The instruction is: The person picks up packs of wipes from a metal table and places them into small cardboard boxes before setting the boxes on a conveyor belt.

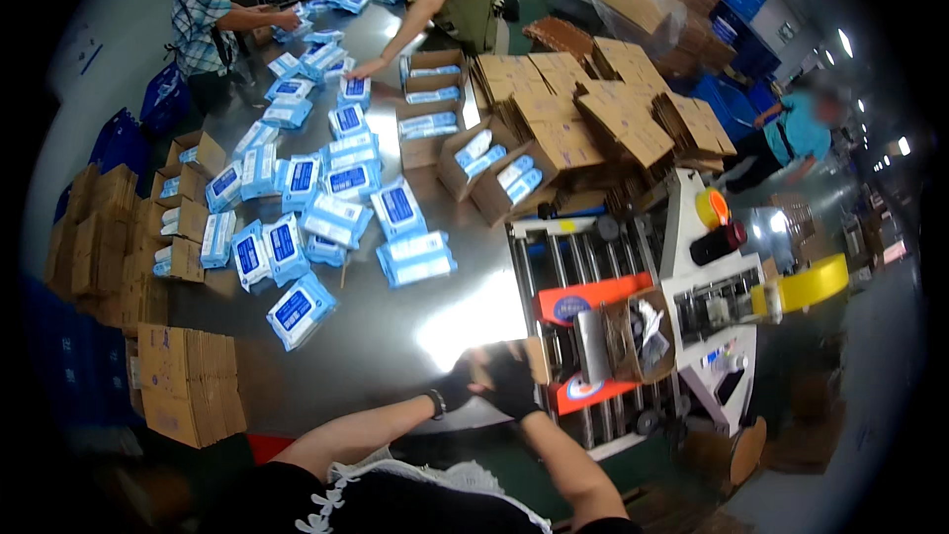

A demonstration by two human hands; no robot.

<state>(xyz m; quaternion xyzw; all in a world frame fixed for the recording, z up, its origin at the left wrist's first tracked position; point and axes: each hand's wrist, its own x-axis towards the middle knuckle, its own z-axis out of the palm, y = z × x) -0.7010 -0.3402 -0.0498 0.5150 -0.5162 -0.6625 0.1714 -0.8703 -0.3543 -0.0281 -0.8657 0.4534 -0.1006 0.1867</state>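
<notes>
Both hands are close together at the table's near edge, in dark gloves and smeared by motion. My left hand, with a band at its wrist, nearly touches the right one; its fingers are too blurred to read. My right hand is closed against a small brown cardboard carton, mostly hidden behind the gloves. Just right of them stands the roller carton sealer with orange-red plates, an open carton on it. Blue-and-white wipes packs lie spread over the metal table to the left.
Open cartons of packs line the table's right side, beside piled flattened cardboard. More cartons and a cardboard stack stand left. Two people work at the far end, one hand over packs. Another person stands far right.
</notes>
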